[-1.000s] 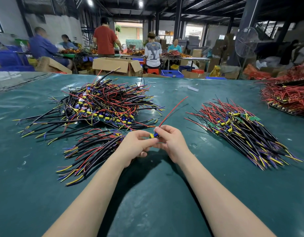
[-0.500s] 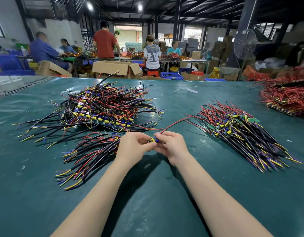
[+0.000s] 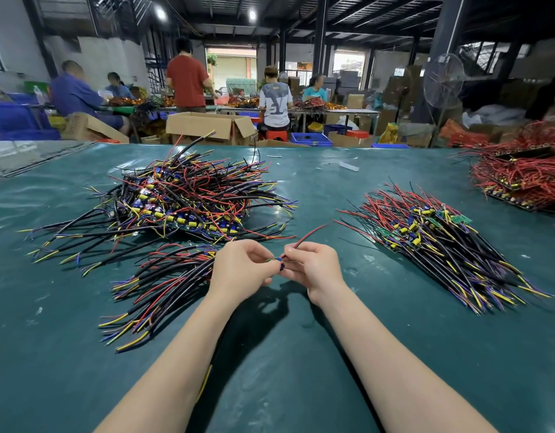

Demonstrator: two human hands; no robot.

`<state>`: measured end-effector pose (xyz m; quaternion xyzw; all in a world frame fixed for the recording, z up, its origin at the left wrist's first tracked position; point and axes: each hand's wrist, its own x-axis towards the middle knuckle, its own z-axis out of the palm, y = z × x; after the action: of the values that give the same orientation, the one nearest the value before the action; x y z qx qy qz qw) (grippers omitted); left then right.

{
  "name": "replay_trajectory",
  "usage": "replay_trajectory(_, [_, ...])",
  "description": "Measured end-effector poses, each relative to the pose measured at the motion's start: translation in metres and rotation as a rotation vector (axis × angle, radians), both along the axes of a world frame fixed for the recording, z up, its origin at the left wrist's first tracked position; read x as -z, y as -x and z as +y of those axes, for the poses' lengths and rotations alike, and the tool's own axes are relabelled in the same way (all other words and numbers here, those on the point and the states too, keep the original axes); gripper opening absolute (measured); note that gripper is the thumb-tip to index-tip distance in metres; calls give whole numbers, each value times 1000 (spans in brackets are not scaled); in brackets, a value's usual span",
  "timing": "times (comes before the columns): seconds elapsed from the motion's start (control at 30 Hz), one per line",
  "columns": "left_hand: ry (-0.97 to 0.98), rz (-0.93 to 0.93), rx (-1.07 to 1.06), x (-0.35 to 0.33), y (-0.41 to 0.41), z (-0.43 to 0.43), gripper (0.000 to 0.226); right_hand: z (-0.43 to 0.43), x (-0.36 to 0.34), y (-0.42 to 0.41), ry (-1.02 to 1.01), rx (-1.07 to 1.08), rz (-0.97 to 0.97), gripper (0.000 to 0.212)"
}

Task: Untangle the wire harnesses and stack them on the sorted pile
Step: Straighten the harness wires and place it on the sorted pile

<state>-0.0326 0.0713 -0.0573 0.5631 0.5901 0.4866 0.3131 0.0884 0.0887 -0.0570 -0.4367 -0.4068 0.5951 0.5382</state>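
Both hands [image 3: 242,267] [image 3: 313,267] pinch a red-wired, blue-tipped harness [image 3: 304,238]

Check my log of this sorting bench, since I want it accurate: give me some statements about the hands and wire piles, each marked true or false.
1. The left hand and the right hand both pinch one small harness between them. True.
2. A red wire runs from the harness up and to the right. True.
3. The tangled pile lies to the right of the hands. False: it lies far left, and the sorted pile is on the right.
4. The table cover is red. False: it is dark green.
5. A smaller bundle lies beside the left hand. True.
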Motion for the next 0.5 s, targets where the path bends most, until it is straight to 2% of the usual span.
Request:
replay_trajectory(0.17, [63, -348, 85, -5, -1, -2, 19, 2, -1, -4, -39, -29, 85, 20])
replay_trajectory(0.23, [79, -433, 92, -7, -2, -2, 20, 3, 0, -4, -48, -19, 113, 20])
replay_trajectory(0.37, [116, -544, 63, -6, 1, 0, 19, 7, 1, -7, -67, 18, 194, 21])
replay_trajectory(0.5, [127, -548, 70, -5, 3, 1, 19, 9, 0, -15, -32, -61, 212, 24])
